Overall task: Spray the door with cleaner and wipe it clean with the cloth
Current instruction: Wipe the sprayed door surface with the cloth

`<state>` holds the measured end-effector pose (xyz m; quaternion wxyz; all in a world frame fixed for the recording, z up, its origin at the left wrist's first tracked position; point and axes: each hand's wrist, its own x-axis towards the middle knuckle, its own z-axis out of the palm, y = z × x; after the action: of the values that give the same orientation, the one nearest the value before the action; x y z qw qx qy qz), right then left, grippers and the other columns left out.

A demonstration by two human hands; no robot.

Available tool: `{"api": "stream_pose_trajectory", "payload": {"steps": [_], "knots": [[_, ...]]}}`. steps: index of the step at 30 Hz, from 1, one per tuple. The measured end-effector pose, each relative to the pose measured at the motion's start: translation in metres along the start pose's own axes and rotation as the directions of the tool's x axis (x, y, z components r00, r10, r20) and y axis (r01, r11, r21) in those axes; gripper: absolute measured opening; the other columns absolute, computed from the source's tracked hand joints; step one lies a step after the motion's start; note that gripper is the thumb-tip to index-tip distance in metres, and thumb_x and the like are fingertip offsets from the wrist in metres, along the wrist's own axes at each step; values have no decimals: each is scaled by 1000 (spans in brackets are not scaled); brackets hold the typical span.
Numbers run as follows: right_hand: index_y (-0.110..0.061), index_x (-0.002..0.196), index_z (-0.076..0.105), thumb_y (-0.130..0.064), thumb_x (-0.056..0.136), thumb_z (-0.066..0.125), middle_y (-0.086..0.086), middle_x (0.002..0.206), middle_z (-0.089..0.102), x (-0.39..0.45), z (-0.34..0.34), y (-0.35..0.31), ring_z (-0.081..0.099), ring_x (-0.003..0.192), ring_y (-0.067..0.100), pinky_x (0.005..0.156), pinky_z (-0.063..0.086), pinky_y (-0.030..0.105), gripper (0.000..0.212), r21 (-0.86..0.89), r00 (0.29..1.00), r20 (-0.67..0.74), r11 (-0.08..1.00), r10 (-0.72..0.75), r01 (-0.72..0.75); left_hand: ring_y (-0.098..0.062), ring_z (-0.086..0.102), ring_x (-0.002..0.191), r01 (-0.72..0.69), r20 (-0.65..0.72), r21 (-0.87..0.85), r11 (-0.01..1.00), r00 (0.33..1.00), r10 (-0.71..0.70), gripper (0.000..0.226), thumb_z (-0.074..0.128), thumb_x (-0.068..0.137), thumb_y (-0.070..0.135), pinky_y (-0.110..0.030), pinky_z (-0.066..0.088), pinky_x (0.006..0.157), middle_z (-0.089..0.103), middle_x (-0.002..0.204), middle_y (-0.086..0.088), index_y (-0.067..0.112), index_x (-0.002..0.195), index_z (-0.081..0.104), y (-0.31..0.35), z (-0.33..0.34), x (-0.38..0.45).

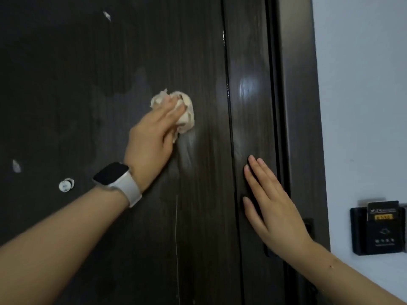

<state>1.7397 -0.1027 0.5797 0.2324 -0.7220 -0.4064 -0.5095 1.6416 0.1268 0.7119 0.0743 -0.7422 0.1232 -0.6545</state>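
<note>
The left hand grips the crumpled cloth against the door, while the flat, empty right hand rests right of it.

The door fills the left and middle of the view; the cloth sits against it near the centre, under the left hand; a watch is on that wrist; a round fitting lies on the door to the lower left (left of the watch); the right hand lies flat on the door's right edge strip, below and right of the cloth; right of the frame is the wall, carrying a card holder low down.
</note>
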Motion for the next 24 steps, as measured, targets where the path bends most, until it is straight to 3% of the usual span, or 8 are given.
{"api": "stream_pose_trajectory", "payload": {"steps": [2,5,9,13,17,20,24], "knots": [[-10,151,26,-37,99,34,2,162,15,-10,8,-12,9,150,15,122,15,34,59,-35,1000,23,999,13,-13,-21,43,137,-65,57,-7,998,996,65,47,53,89,-4,-25,26,117,49,144,-9,7,134,57,8,3,-46],[-10,148,36,-33,98,39,4,159,23,-15,12,-25,16,149,17,121,15,35,55,-57,999,30,998,-35,37,-24,38,140,-112,163,-36,993,980,117,40,47,94,1,-36,29,117,47,145,-13,2,134,55,19,1,-116],[-11,147,38,-29,98,43,5,157,28,-16,24,-41,20,148,17,120,21,34,52,-25,989,30,989,-147,148,-23,39,140,-117,218,-52,992,968,126,39,52,94,4,-37,31,116,48,145,-11,4,133,56,17,-10,-140],[-12,144,41,-18,94,48,6,157,27,-28,39,-43,21,148,21,122,15,36,51,63,986,-77,986,-150,154,-21,45,135,15,86,-70,997,996,-9,48,61,86,-9,-27,28,117,52,141,-9,7,131,59,6,-10,-97],[-14,145,37,-16,93,46,4,157,26,-59,60,-46,22,148,22,123,13,38,53,97,994,-92,993,-63,72,-24,42,138,18,44,-98,995,999,-14,49,56,83,-11,-35,31,116,50,142,-12,3,130,58,16,1,-117],[-11,147,30,-21,95,43,5,158,21,-74,73,-48,14,149,20,123,10,36,55,-27,995,-66,997,-75,73,-26,39,140,-5,193,-188,982,980,42,53,57,77,-10,-41,34,114,48,144,-13,0,129,58,35,2,-191],[-7,148,30,-20,97,42,9,157,21,-76,77,-46,10,150,22,123,10,37,53,-86,993,-70,992,-94,88,-25,40,139,-16,441,-250,968,888,128,48,64,80,2,-44,40,108,47,145,-11,3,127,61,61,-3,-294]]}}
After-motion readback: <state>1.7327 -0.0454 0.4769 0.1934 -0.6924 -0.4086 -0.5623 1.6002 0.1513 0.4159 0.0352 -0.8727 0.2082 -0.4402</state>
